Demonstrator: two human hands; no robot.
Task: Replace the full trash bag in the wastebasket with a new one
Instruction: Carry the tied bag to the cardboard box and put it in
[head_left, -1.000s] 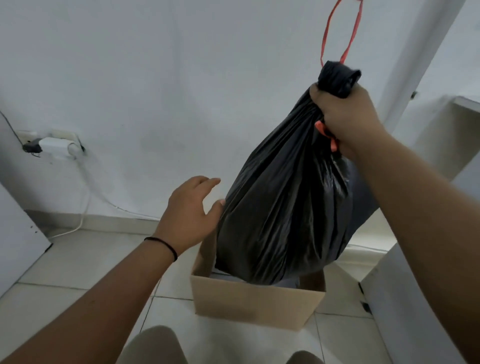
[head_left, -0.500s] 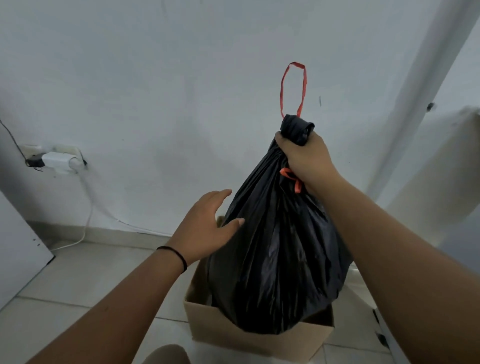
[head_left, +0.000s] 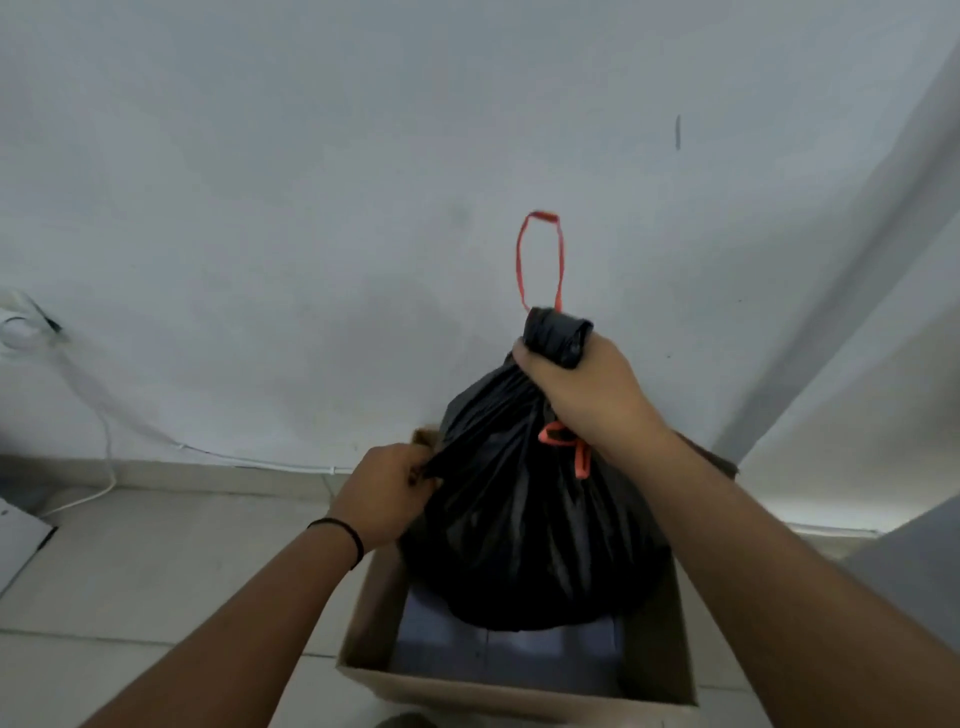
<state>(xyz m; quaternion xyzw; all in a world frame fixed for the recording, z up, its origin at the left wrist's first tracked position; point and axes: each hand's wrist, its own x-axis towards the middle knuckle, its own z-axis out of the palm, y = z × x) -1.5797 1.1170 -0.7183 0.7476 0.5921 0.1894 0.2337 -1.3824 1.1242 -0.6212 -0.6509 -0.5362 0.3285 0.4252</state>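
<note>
A full black trash bag with a red drawstring loop sits low inside an open cardboard box on the tiled floor. My right hand grips the bunched neck of the bag from above. My left hand pinches a fold of the bag's plastic on its left side, next to the box's back left corner. A knotted piece of red drawstring hangs just below my right hand. The bottom of the box shows bluish in front of the bag.
A white wall stands right behind the box. At far left a wall socket with a plug feeds a white cable down to the floor. A white panel leans at left; grey-white furniture stands at right.
The bag has gone down into the box. My left hand went from open beside the bag to pinching its plastic. My view has tilted down and closer.
</note>
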